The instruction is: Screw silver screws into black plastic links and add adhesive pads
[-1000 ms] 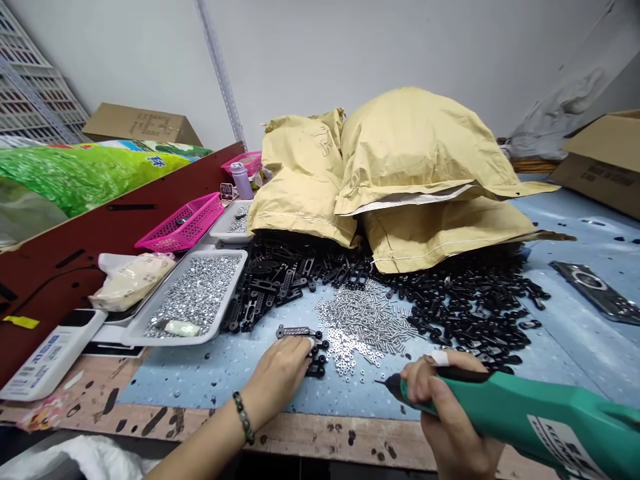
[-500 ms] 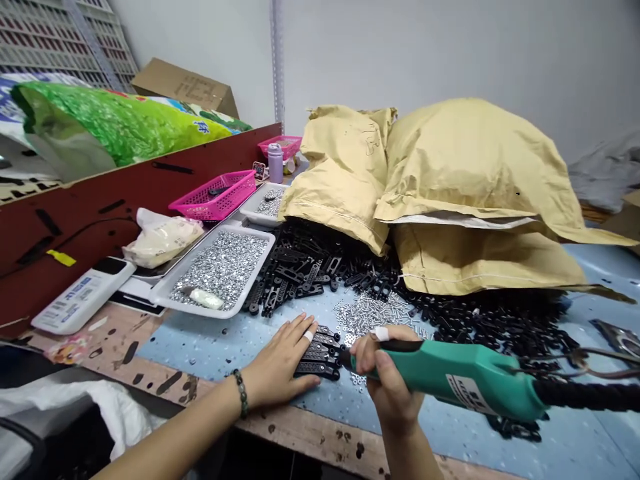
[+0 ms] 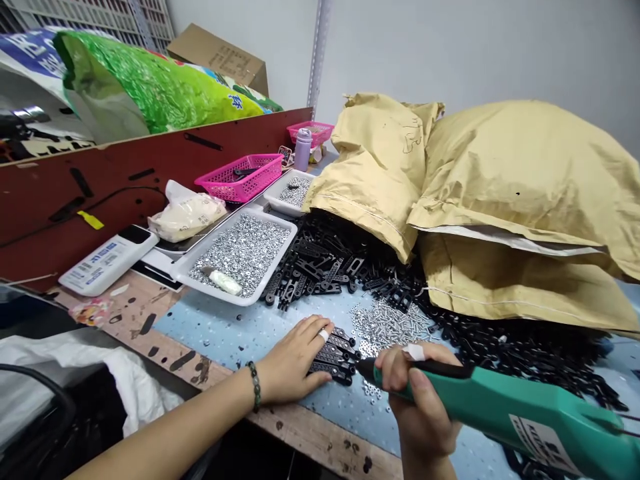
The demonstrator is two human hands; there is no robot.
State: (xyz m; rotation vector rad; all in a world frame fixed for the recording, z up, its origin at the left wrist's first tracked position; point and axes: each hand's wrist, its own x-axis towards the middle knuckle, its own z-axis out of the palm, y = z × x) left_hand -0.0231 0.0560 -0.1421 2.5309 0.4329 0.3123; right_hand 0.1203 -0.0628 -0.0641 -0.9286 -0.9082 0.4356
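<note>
My left hand (image 3: 295,360) lies on the blue mat with its fingers stretched over a small stack of black slotted brackets (image 3: 336,353), pressing them down. My right hand (image 3: 417,400) is wrapped round a green electric screwdriver (image 3: 505,407), whose dark tip points left at the stack's right edge. A white tape strip covers one finger on each hand. Loose silver screws and washers (image 3: 387,327) lie just behind the stack.
A large heap of black brackets (image 3: 500,340) spills from tan paper sacks (image 3: 500,193). A white tray of silver nuts (image 3: 240,257) sits left, with a pink basket (image 3: 240,177), a second tray (image 3: 293,193), a white device (image 3: 107,260) and a dark red board (image 3: 125,180) beyond.
The view has swung to the left. My left hand stays flat on the bracket stack. The screwdriver tip has come in from the right to the stack's edge.
</note>
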